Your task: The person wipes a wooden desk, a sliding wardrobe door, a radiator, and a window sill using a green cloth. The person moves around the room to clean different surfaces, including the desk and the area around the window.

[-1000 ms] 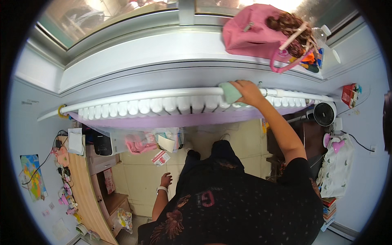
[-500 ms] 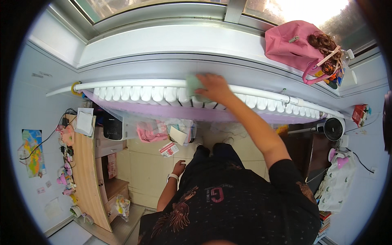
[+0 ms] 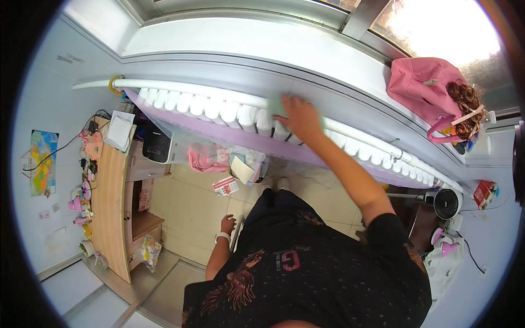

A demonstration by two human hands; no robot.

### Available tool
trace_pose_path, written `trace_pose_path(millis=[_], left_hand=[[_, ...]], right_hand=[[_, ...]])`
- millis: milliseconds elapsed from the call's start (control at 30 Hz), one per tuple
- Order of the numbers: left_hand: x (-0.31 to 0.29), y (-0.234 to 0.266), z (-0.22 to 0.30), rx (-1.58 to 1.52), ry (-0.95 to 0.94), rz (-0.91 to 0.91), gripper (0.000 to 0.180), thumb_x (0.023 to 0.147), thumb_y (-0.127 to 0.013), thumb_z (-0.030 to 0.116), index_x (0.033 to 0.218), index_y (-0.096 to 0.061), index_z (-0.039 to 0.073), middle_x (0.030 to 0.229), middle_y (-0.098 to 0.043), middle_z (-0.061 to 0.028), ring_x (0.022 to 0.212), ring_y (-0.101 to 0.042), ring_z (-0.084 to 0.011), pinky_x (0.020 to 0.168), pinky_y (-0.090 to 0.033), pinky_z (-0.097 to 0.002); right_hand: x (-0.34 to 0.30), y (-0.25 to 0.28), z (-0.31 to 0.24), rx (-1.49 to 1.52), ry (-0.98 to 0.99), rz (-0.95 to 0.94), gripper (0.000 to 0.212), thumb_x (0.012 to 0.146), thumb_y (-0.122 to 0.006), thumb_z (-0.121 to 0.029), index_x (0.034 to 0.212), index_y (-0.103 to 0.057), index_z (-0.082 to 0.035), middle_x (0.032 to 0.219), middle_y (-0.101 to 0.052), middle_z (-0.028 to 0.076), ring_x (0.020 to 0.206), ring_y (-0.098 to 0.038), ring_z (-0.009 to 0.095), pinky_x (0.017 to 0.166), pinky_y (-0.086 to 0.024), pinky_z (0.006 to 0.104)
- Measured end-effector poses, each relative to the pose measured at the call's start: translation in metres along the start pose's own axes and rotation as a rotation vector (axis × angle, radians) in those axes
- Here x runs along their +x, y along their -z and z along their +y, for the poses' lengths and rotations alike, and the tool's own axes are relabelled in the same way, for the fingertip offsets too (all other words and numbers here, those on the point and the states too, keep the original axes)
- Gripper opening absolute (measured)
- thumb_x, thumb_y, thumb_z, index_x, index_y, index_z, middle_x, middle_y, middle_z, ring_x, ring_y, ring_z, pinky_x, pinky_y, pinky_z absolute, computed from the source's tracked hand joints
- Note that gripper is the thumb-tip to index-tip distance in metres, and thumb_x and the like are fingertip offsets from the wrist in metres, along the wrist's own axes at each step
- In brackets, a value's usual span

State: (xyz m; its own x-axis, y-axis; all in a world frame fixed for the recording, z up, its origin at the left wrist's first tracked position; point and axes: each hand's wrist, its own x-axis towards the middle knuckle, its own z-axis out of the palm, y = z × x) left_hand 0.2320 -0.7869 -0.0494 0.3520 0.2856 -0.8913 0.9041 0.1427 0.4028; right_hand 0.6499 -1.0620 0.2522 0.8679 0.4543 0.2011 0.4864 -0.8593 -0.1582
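Observation:
My right hand is closed over a pale green cloth, pressing it on the white pipe that runs along the top of a white radiator. Part of the cloth sticks out to the left of my fingers, slightly blurred. Behind my hand is the pale wall below the windowsill. My left hand hangs low by my left side, a white band on its wrist. Its fingers are loosely bent and apart, with nothing seen in them. A light purple sheet hangs along the front of the radiator.
A pink bag and a brown-haired doll sit on the sill at right. To the left stands a wooden desk. Papers and a pink cloth lie low ahead. A black fan stands right.
The whole view has turned and tilted, so the radiator now slopes down to the right. My right hand stays on about the same stretch of pipe with the cloth. My left fingers have spread slightly.

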Motion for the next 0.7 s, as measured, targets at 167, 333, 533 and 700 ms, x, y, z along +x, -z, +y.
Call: trace_pose_path(millis=[167,333,533,700], left_hand=[[-0.006,-0.008,-0.054,0.353,-0.252,-0.11,0.03,0.085,-0.058,0.018,0.107,-0.067,-0.001,0.096,-0.07,-0.0161,0.088,-0.067,-0.023,0.078,-0.053,-0.0315],[-0.024,-0.017,-0.022,0.464,-0.287,0.001,0.034,0.082,-0.059,0.017,0.11,-0.066,-0.003,0.096,-0.07,-0.0194,0.084,-0.068,-0.0238,0.077,-0.054,-0.0328],[-0.02,-0.028,0.035,0.387,-0.37,-0.097,0.034,0.082,-0.06,0.013,0.112,-0.063,-0.002,0.092,-0.071,-0.0193,0.08,-0.068,-0.0239,0.074,-0.054,-0.0335],[0.004,-0.001,0.026,0.639,-0.487,-0.012,0.032,0.084,-0.065,0.019,0.108,-0.065,-0.001,0.095,-0.071,-0.02,0.086,-0.069,-0.0272,0.077,-0.054,-0.0358]], right_hand=[[0.053,-0.037,-0.065,0.001,0.079,0.128,0.063,0.079,-0.069,-0.047,0.125,-0.051,-0.008,0.098,-0.057,0.013,0.085,-0.06,0.03,0.072,-0.049,0.0411],[0.043,-0.022,-0.043,0.131,0.131,0.146,0.067,0.075,-0.073,-0.044,0.129,-0.05,-0.011,0.098,-0.057,0.012,0.089,-0.06,0.03,0.075,-0.049,0.0407],[-0.031,0.012,0.037,0.15,0.028,0.049,0.071,0.075,-0.073,-0.047,0.133,-0.049,-0.013,0.105,-0.057,0.011,0.093,-0.059,0.03,0.082,-0.047,0.0423],[-0.086,0.044,0.089,0.051,-0.099,0.041,0.068,0.076,-0.071,-0.048,0.131,-0.052,-0.012,0.112,-0.059,0.012,0.096,-0.059,0.031,0.084,-0.045,0.043]])
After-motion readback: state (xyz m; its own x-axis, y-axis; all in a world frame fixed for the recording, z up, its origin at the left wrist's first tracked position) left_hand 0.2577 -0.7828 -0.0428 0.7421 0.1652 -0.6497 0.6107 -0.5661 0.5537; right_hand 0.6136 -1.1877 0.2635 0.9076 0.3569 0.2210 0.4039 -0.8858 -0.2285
